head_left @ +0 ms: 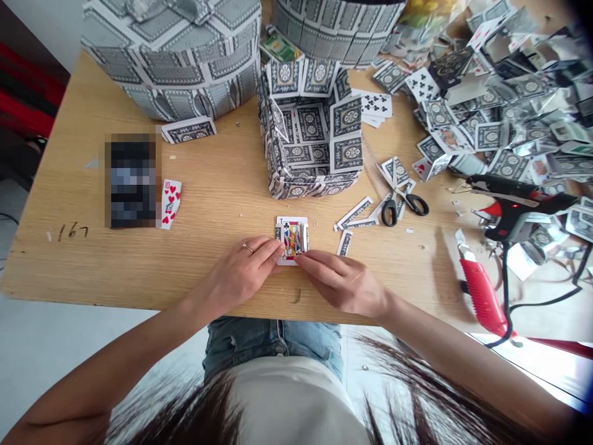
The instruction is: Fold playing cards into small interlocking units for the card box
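Observation:
A face-up playing card (292,238) with a jack of clubs lies near the table's front edge, its side edges folded. My left hand (250,266) grips its left side with the fingers together. On the card's right side, my right hand (345,278) pinches the lower edge. Behind the card stands an open box built of folded cards (315,179). Cut card strips (354,213) and black-handled scissors (399,194) lie to the right.
Two larger card-built containers (185,74) (338,31) stand at the back. Loose cards (500,130) heap at the right, near a glue gun (519,204) and a red-handled cutter (484,296). At the left are a blurred dark object (132,182) and a ten of hearts (171,201).

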A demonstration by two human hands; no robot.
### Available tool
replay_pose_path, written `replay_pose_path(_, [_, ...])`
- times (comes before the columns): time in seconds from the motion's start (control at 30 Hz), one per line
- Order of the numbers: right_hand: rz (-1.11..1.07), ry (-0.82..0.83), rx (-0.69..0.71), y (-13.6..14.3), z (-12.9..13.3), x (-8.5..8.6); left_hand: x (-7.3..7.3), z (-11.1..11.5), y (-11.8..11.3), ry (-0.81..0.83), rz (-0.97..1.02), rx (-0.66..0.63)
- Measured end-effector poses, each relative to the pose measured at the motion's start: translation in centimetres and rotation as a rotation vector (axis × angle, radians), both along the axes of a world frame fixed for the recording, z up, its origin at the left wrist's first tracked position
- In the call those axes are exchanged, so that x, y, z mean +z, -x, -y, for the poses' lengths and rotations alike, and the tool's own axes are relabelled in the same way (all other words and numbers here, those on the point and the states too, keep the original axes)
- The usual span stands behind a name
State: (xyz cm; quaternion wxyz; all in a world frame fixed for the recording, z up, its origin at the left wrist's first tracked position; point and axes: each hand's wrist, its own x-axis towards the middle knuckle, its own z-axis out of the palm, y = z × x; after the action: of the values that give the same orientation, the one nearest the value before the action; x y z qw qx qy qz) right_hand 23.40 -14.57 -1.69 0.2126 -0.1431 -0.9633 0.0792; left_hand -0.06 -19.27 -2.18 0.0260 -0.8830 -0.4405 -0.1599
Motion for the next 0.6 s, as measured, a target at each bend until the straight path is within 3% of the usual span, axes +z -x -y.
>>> replay_pose_path(0.13, [-0.031,0.130,-0.106,-0.2,0.5,-0.6,0.2,-0.1,-0.3,0.020,0.025,0.007])
replay_pose_path(0.37, [-0.095,0.335,-0.120,-0.5,0.8,-1.6,0.8,-0.4,-0.2,-0.061,-0.015,-0.060])
replay_pose_path(0.5, [-0.083,0.353,-0.134,-0.7,0.8,-1.7,0.7,-0.3,-0.2,-0.116,-0.043,-0.086])
replay_pose_path(0.6, [-0.108,0.265,-0.152,-0.8,0.9,-1.6,0.4,-0.2,-0.3,-0.111,-0.033,-0.083])
